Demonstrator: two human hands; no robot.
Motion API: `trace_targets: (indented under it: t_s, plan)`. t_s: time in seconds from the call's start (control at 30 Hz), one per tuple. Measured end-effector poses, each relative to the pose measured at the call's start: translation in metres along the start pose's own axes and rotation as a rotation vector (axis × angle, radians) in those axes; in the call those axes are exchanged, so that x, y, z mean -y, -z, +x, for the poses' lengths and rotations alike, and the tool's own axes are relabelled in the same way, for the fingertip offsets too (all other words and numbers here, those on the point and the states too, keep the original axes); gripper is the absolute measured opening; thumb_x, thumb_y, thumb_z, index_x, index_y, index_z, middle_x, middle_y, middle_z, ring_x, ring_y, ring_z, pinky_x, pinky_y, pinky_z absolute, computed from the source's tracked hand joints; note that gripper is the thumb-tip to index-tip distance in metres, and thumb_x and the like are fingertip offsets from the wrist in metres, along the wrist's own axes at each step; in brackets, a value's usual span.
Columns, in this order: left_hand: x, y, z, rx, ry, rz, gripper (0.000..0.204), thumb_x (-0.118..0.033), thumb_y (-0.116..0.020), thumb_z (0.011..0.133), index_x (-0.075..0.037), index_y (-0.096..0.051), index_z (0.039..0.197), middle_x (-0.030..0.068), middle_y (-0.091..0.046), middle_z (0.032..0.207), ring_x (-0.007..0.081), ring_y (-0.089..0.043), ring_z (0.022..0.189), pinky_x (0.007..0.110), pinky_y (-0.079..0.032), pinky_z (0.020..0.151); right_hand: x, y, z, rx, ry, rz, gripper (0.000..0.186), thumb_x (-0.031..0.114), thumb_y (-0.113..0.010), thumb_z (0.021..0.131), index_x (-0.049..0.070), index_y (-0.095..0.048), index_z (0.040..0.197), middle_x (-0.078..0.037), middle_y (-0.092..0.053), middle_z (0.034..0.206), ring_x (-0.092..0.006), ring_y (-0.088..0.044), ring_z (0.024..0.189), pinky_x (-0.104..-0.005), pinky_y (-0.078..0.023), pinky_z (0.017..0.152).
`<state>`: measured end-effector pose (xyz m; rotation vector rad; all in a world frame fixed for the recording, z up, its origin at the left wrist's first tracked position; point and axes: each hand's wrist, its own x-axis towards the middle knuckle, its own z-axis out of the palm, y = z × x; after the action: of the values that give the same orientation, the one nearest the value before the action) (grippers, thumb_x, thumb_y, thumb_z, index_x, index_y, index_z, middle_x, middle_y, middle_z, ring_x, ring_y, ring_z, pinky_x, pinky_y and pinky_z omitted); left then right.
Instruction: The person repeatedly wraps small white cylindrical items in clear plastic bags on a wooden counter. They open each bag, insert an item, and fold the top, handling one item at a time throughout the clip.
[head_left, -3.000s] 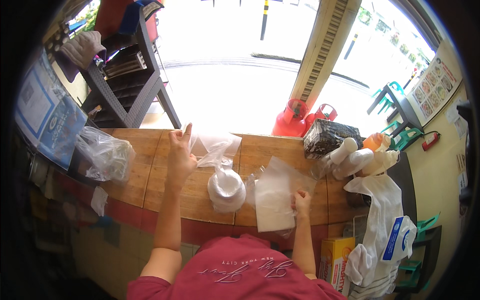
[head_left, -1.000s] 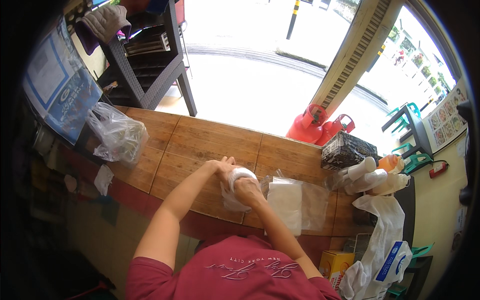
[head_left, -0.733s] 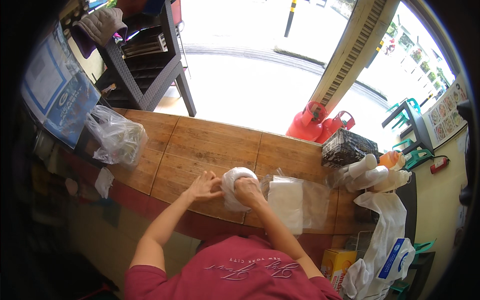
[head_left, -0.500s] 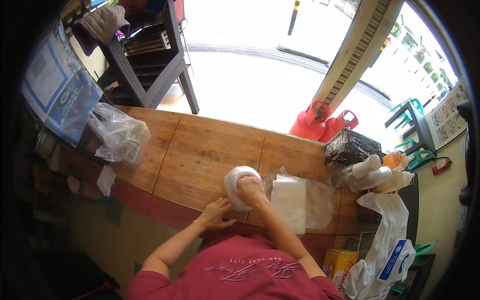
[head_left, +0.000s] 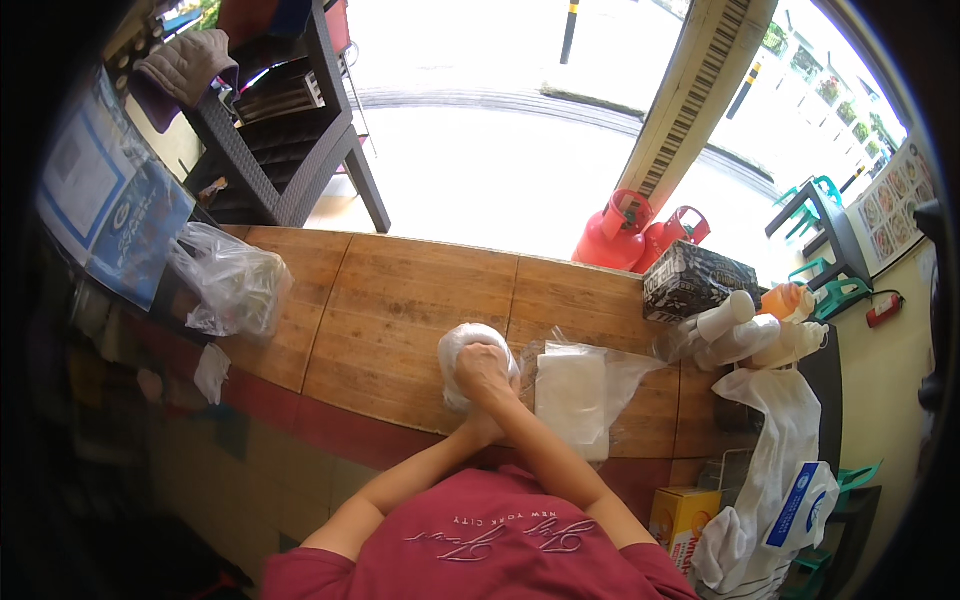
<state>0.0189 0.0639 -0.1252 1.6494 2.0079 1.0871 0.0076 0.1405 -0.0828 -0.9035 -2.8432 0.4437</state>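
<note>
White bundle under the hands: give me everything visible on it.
The white bundle is rounded, wrapped in thin clear plastic film, and sits on the wooden counter near its front edge. The right hand presses on top; the left hand is at its near side. A flat bag of white sheets lies just right.

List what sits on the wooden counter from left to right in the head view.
Crumpled clear plastic bag → white bagged bundle under the right hand → stack of white sheets in a clear bag → dark box → white squeeze bottles.
</note>
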Motion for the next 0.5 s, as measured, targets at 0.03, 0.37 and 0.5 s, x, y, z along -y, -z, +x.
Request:
trace_targets:
  t_s: [0.03,0.37,0.5]
  plan:
    - [0.001,-0.003,0.0,0.023,0.017,-0.085,0.026,-0.022,-0.059,0.09,-0.002,-0.053,0.106,0.0188,-0.056,0.099,0.0298,-0.055,0.092,0.043,-0.042,0.081,-0.001,0.001,0.0,0.002,0.012,0.012,0.015,0.013,-0.06,0.072,0.004,-0.072,0.068,-0.02,-0.07,0.074,-0.0324,-0.07,0.07,-0.0413,-0.054,0.065]
    - [0.038,0.075,-0.07,0.161,-0.06,0.36,0.038,-0.016,-0.064,0.08,-0.015,-0.068,0.118,0.0105,-0.06,0.105,0.0283,-0.06,0.092,0.042,-0.054,0.07,-0.006,0.017,-0.002,-0.026,0.065,0.078,0.017,0.014,-0.059,0.072,0.003,-0.072,0.07,-0.021,-0.069,0.073,-0.033,-0.07,0.068,-0.0404,-0.054,0.065]
    - [0.032,0.078,-0.069,0.074,-0.129,0.436,0.036,-0.017,-0.065,0.079,-0.016,-0.07,0.115,0.0083,-0.056,0.092,0.0267,-0.057,0.084,0.039,-0.052,0.068,-0.009,0.026,-0.01,0.034,0.108,0.176,0.016,0.008,-0.058,0.075,0.001,-0.072,0.079,-0.019,-0.07,0.085,-0.0319,-0.068,0.084,-0.0399,-0.054,0.075]
